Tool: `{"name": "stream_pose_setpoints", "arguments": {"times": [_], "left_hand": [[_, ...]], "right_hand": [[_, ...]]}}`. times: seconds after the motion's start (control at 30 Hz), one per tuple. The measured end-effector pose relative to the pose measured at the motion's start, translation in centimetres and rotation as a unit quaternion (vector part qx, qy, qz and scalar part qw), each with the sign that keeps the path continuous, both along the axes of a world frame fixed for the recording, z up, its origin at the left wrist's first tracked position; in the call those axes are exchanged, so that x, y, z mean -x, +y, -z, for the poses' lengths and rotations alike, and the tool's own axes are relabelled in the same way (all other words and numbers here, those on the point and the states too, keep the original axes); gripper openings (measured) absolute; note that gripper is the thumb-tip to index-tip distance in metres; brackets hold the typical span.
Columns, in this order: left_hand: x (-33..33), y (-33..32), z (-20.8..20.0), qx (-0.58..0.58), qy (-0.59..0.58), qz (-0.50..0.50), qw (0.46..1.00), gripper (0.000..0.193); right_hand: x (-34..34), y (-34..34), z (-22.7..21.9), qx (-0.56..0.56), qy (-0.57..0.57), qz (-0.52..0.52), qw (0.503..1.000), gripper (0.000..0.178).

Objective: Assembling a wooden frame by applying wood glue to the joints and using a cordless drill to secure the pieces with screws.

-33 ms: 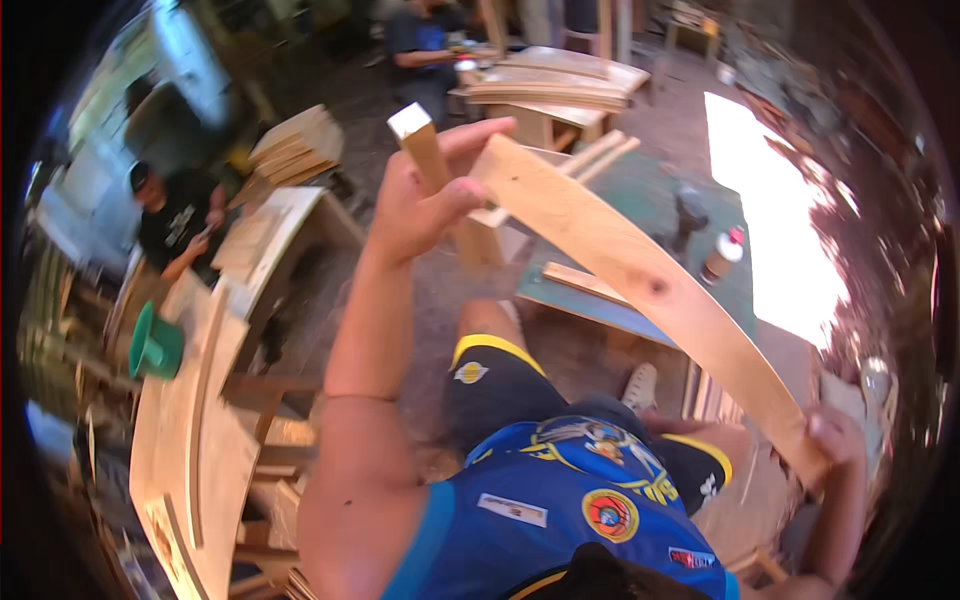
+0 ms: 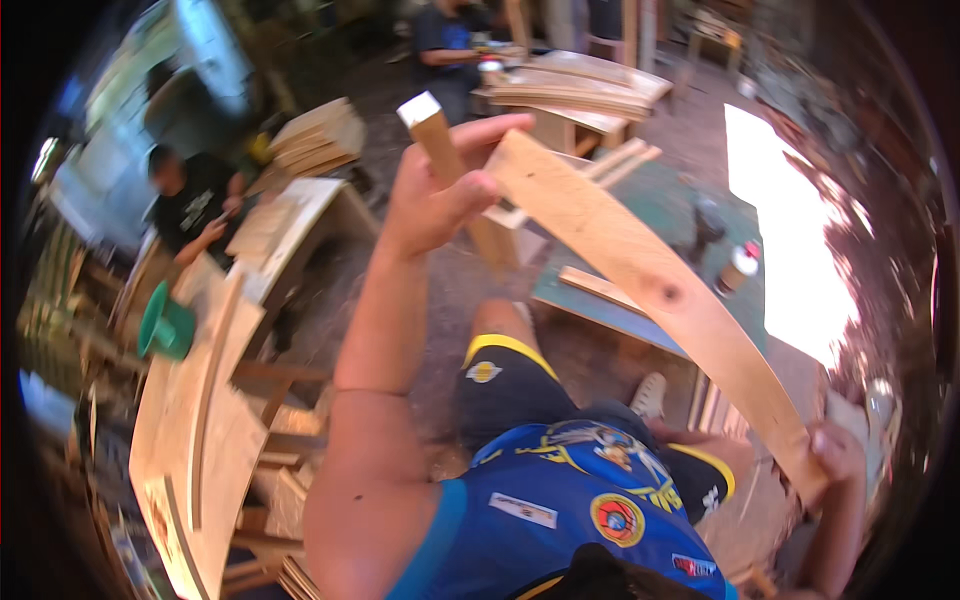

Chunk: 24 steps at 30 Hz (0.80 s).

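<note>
My left hand (image 2: 435,195) is raised, its fingers and thumb wrapped round a square wooden post (image 2: 490,240) with a pale cut end at the top. Just beyond the thumb lies the near-left end of a wide, flat wooden board (image 2: 640,262), which has a dark knot. It slants down to the right, looking curved through the lens. At its lower end my right hand (image 2: 838,462) grips the edge between thumb and fingers. Whether post and board are joined is hidden behind my left hand.
A green-topped low table (image 2: 655,215) stands ahead, with a bottle (image 2: 738,268) and wooden strips. At left, a workbench (image 2: 170,440) carries a green bucket (image 2: 168,328). One person (image 2: 190,205) works far left, another (image 2: 445,50) at the back. Boards (image 2: 570,95) lie stacked there.
The surroundings have shifted slightly to the right in the view. Both hands keep their hold on the wood, and the post and board stay in nearly the same pose.
</note>
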<state>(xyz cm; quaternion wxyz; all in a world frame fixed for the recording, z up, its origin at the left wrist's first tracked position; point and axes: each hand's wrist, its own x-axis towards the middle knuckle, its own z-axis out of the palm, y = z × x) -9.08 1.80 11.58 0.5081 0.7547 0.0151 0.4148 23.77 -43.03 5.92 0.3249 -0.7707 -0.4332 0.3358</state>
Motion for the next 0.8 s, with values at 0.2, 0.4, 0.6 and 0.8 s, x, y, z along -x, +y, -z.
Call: {"name": "stream_pose_setpoints", "arguments": {"times": [0.2,0.4,0.6,0.8], "left_hand": [[4.5,1.2,-4.3,-0.088,-0.144,-0.02,0.985,0.079],[8.0,3.4,-9.6,-0.108,-0.19,-0.097,0.971,0.083],[10.4,4.6,-9.7,-0.013,-0.218,-0.165,0.962,0.095],[7.8,5.0,-5.4,0.022,-0.148,-0.14,0.979,0.095]], "right_hand": [[-1.0,3.8,0.7,-0.105,0.046,-0.095,0.989,0.054],[1.0,8.6,-6.0,-0.099,0.189,-0.065,0.975,0.065],[3.8,17.7,-2.7,-0.005,0.261,-0.243,0.934,0.067],[5.2,23.5,7.5,-0.002,0.352,-0.304,0.885,0.066]]}}
